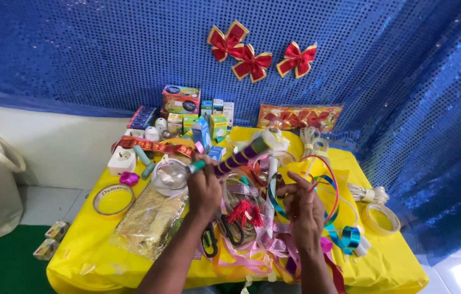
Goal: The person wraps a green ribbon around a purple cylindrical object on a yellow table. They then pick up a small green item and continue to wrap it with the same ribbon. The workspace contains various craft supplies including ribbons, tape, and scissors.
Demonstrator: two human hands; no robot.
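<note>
Gripping a purple-and-gold wrapped stick [240, 156], the left hand [204, 191] holds it slanted above the yellow table [388, 261], its far end pointing right. Right hand [302, 207], fingers curled, pinches a red ribbon loop [326, 179] just right of the stick. Black-handled scissors [222, 233] lie near, between both wrists; a gold foil pack [146, 223] lies left.
</note>
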